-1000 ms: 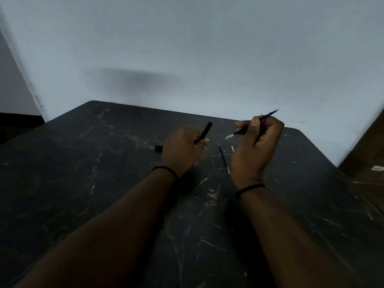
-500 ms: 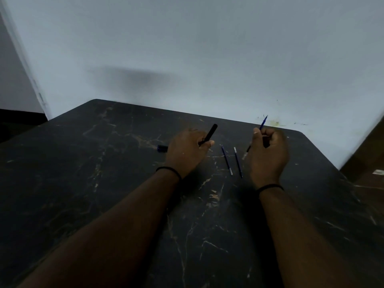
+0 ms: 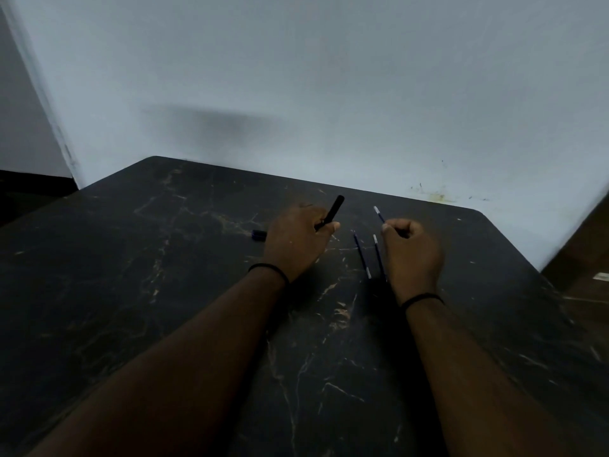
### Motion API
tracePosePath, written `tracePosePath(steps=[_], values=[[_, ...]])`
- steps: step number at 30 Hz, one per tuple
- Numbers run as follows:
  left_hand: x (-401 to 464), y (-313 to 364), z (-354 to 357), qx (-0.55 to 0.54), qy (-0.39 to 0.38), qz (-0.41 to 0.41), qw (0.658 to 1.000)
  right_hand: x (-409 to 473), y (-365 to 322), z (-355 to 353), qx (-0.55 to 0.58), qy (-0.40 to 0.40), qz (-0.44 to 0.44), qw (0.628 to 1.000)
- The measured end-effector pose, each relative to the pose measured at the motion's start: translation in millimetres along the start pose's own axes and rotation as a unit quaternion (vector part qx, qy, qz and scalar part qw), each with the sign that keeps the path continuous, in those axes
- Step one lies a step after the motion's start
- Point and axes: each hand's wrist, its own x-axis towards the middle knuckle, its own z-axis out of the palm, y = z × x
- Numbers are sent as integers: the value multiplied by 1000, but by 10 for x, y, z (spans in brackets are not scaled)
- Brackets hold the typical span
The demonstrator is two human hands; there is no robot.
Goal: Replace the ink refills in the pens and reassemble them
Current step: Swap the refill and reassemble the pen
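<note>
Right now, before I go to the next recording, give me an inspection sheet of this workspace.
Surface: dark marbled table, scratched, pale flecks.
Job's things: black pen barrel in left hand; one refill in right hand; two refills lying side by side between the hands.
Clutter: small dark pen part beside the left hand.
Grippers: both hands closed on their items; dark band on each wrist.
Cables: nothing seen.
Surroundings: pale wall, stained low at right.
</note>
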Motion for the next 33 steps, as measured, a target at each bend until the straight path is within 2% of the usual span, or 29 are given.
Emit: tracePosePath(steps=[3, 6, 13, 19, 28, 33], values=[[5, -1, -1, 1, -5, -3, 1000, 51, 57, -109, -109, 12, 8, 994], [11, 4, -5, 0, -11, -8, 1000, 112, 109, -167, -202, -12, 1, 979], [-6, 22, -12, -6, -8, -6, 1000, 234, 341, -91, -305, -45, -2, 951], [3, 29, -15, 4, -21, -9, 1000, 143, 230, -74, -337, -56, -18, 939], [0, 5, 2, 3, 2, 5, 1000, 116, 231, -35, -275, -74, -29, 958], [-6, 20, -18, 1, 3, 4, 1000, 117, 239, -36, -276, -84, -33, 957]])
